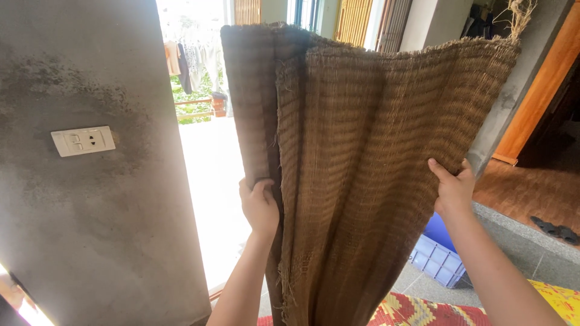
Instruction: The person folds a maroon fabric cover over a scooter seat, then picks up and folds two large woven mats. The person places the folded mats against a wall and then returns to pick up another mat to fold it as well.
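Gripping a coarse brown woven mat [362, 169] with both hands, a person holds it up in front of a doorway, seen from the head camera. The left hand [260, 205] is closed around a folded edge of the mat, thumb across the front and fingers wrapped behind, low on the mat's left side. The right hand [453, 187] pinches the mat's right edge, thumb on the near face and fingers curled over the back, at about the same height. The mat hangs upright between the two hands in deep lengthwise folds, its top edge rising near the upper frame and its frayed bottom edge dropping out of view below. Loose fibres stick out at the upper right corner.

Left of the mat stands a grey concrete pillar [90, 181], stained dark in patches, with a white switch and socket plate [83, 140] set in it. Between pillar and mat, bright daylight shows a terrace with clothes [187, 57] hanging on a line. Behind the mat's right edge, on the grey tile floor, sits a blue plastic crate [438, 259]. A red and yellow patterned floor mat [423, 311] lies at the bottom. Dark sandals [556, 229] rest by the wooden floor at far right, beside an orange door frame [544, 90].
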